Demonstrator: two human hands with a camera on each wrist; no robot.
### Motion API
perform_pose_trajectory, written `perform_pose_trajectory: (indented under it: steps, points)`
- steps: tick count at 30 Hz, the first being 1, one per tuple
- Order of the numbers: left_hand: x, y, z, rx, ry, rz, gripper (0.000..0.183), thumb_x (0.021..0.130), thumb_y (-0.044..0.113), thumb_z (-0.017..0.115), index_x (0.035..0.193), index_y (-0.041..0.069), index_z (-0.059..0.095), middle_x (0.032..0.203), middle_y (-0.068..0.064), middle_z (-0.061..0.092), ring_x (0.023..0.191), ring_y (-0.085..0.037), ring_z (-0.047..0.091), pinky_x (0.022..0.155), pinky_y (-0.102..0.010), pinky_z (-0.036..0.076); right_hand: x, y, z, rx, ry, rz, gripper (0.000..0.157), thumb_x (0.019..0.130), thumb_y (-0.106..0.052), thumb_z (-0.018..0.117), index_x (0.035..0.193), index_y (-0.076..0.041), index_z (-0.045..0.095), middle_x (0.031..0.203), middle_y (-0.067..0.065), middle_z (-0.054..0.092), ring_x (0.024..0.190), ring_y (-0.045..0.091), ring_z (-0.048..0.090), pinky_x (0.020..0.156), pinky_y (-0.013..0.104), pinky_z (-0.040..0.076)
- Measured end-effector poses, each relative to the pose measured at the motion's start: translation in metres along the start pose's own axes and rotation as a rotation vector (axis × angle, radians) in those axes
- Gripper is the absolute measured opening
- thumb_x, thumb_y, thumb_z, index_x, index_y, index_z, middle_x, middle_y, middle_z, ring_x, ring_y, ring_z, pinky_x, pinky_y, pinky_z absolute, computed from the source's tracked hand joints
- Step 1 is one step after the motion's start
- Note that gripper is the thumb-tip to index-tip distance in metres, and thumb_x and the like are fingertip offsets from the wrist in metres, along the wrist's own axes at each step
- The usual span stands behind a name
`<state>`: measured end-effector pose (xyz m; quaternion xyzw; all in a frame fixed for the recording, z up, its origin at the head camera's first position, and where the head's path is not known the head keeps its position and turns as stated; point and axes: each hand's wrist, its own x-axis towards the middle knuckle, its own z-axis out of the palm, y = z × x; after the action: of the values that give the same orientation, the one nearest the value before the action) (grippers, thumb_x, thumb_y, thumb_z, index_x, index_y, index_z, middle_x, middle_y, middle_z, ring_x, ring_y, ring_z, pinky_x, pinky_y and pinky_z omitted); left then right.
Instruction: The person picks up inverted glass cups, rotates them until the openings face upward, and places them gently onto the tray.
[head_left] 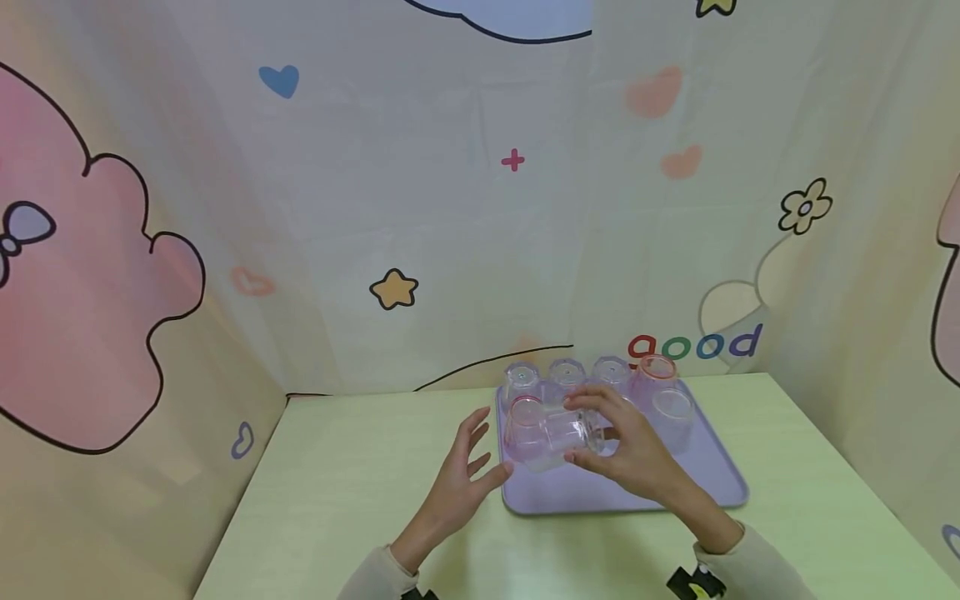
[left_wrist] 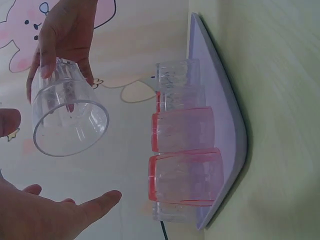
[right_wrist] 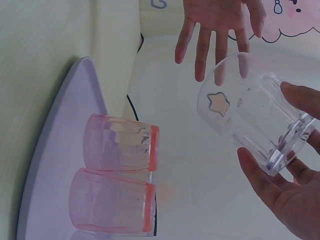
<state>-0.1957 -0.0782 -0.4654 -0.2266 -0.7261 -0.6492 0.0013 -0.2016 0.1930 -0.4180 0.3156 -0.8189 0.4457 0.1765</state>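
My right hand (head_left: 633,446) holds a clear plastic cup (head_left: 572,429) near its base, thumb on one side and fingers on the other. The cup lies sideways in the air above the tray, its wide mouth facing left. To the left of that mouth is my left hand (head_left: 459,487), fingers spread and holding nothing; the right wrist view shows its fingers (right_wrist: 202,55) apart from the cup. Beneath, a lilac tray (head_left: 600,497) carries several cups, including pink-tinted ones with red upper ends (left_wrist: 185,177) that seem to stand mouth down.
Clear cups (head_left: 522,377) line the tray's back edge, with a red-edged cup (head_left: 657,371) at the back right and another clear cup (head_left: 672,417) before it. The pale green table (head_left: 360,467) extends around the tray. A patterned curtain (head_left: 450,208) hangs behind.
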Motion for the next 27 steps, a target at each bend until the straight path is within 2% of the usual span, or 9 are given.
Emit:
perform_pose_trajectory:
  steps: [8,12,18,23,27]
  points:
    - [0.004,-0.022,-0.002,0.021,-0.002,-0.144,0.073,0.098,0.023,0.070,0.159,0.016,0.030,0.165,-0.015,0.025,0.148,-0.042,0.028,0.111,-0.060,0.039,-0.004,0.008,0.001,-0.096,-0.025,-0.041,0.058,0.073,-0.010,0.093,0.124,-0.008,0.066,0.135,0.012,0.057,0.117,0.027,0.056,0.072,0.031,0.061]
    - [0.006,-0.034,-0.003,-0.031,0.004,-0.200,0.074,0.098,0.024,0.071,0.158,0.014,0.030,0.163,-0.022,0.025,0.145,-0.047,0.032,0.104,-0.059,0.046,-0.005,0.012,0.001,-0.138,-0.034,-0.058,0.057,0.072,-0.011,0.093,0.123,-0.010,0.066,0.132,0.013,0.059,0.115,0.026,0.057,0.072,0.031,0.059]
    - [0.011,-0.041,0.001,-0.120,0.032,-0.295,0.072,0.096,0.011,0.069,0.157,0.005,0.030,0.159,-0.031,0.026,0.140,-0.054,0.035,0.092,-0.054,0.056,-0.006,0.020,0.002,-0.213,-0.079,-0.079,0.056,0.072,-0.013,0.093,0.122,-0.012,0.068,0.131,0.005,0.060,0.115,0.027,0.060,0.087,0.045,0.057]
    - [0.017,-0.054,0.004,-0.121,0.042,-0.365,0.069,0.095,0.004,0.065,0.155,0.000,0.031,0.155,-0.035,0.030,0.130,-0.051,0.050,0.082,-0.051,0.060,-0.007,0.029,0.008,-0.228,-0.128,-0.068,0.057,0.071,-0.011,0.094,0.121,-0.014,0.068,0.130,-0.001,0.059,0.112,0.023,0.061,0.090,0.047,0.056]
    - [0.020,-0.068,0.006,-0.125,0.036,-0.403,0.070,0.094,0.004,0.065,0.155,-0.003,0.030,0.153,-0.036,0.031,0.125,-0.048,0.054,0.077,-0.049,0.062,-0.010,0.033,0.013,-0.233,-0.166,-0.026,0.056,0.072,-0.012,0.095,0.122,-0.013,0.069,0.126,-0.004,0.060,0.112,0.022,0.060,0.092,0.048,0.055]
